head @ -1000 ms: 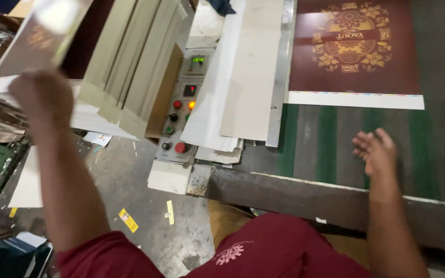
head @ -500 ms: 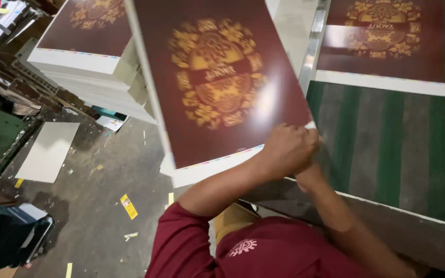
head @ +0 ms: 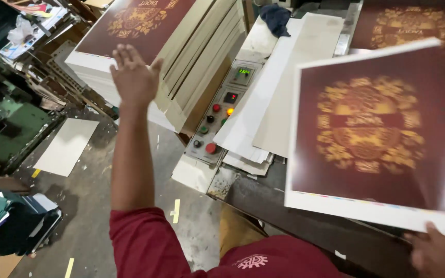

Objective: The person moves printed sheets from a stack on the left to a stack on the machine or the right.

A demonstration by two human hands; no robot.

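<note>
Maroon printed cardboard sheet with gold emblem (head: 382,134) filled the frame's right side, its lower corner pinched by your right hand (head: 436,253); your left hand (head: 132,77) hovered spread over the upper-left stack of maroon sheets (head: 145,36).

The printed sheet (head: 382,139) looks like glossy maroon card with a white paper margin, the stack of sheets (head: 150,46) shows matt pale card edges, the control panel (head: 222,110) is painted metal with shiny plastic buttons, and the floor (head: 93,206) is rough, stained concrete.
</note>
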